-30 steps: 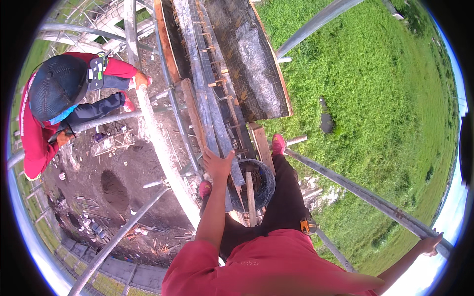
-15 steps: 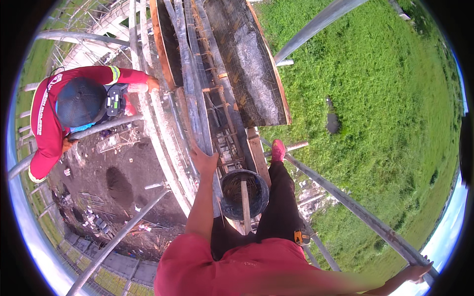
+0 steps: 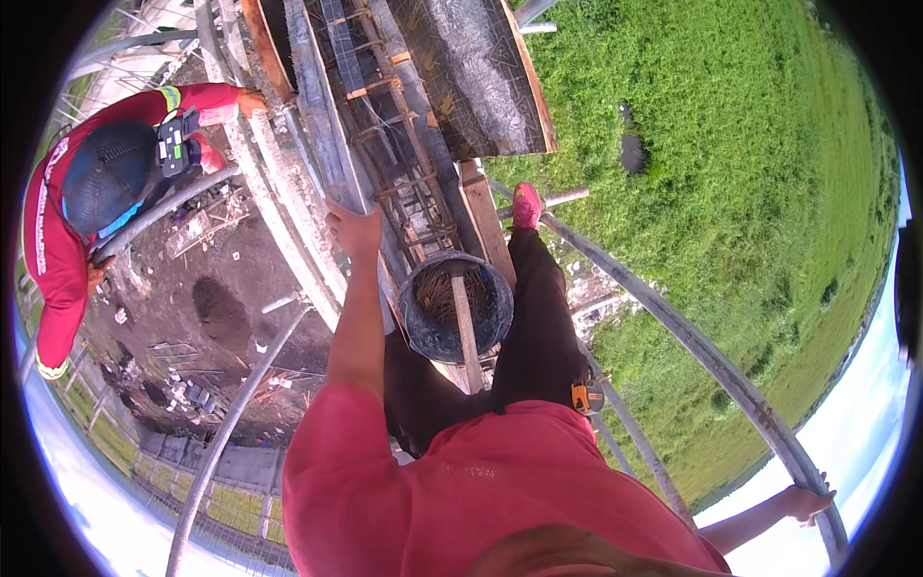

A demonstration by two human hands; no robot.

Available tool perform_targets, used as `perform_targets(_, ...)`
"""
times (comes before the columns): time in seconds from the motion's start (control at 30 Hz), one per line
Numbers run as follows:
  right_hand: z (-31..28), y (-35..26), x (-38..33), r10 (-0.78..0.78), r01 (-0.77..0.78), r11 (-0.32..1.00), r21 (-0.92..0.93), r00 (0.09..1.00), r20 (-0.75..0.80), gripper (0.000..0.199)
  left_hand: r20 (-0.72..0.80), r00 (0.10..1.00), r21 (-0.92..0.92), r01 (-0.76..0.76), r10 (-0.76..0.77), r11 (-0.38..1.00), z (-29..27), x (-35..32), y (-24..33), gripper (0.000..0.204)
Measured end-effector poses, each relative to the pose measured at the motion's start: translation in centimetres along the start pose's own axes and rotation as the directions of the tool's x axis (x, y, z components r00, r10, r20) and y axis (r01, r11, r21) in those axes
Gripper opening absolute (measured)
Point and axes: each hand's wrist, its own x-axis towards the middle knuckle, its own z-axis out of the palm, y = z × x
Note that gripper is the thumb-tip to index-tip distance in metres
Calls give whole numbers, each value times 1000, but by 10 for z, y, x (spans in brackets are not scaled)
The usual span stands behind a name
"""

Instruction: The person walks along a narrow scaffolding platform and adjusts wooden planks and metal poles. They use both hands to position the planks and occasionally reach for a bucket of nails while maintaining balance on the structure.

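My left hand (image 3: 354, 229) is closed over the edge of a long grey formwork board (image 3: 325, 115). Far to the right, my right hand (image 3: 808, 503) wraps round a metal scaffold pipe (image 3: 716, 370). Between my legs sits a black bucket (image 3: 423, 332) holding a tangle of thin brown pieces too small to name. A wooden stick (image 3: 464, 322) leans across its mouth. Beyond the bucket, a rusty rebar cage (image 3: 409, 144) runs away between the boards. To its right a wide dark panel (image 3: 471, 87) with a pale grey smear lies tilted.
At the left, a person in a red long-sleeved top and dark cap (image 3: 111, 178) rests one hand on a pale beam (image 3: 274, 183) and the other near a pipe. Dirt ground (image 3: 216, 313) with debris lies far below on the left. Green grass (image 3: 731, 173) spreads below on the right.
The view has shifted, so the bucket, boards and co-worker now appear higher and further left. My left hand stays on the board; my right hand stays on the pipe.
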Motion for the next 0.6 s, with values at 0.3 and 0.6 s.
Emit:
perform_targets(0.3,-4,0,-14,-271,121,775,-620,950,-154,101,93,984,47,146,-150,988,14,2,7,132)
perform_targets(0.6,16,-11,-114,-411,381,421,-823,889,201,109,-109,839,-233,-544,534,806,-10,-49,15,102)
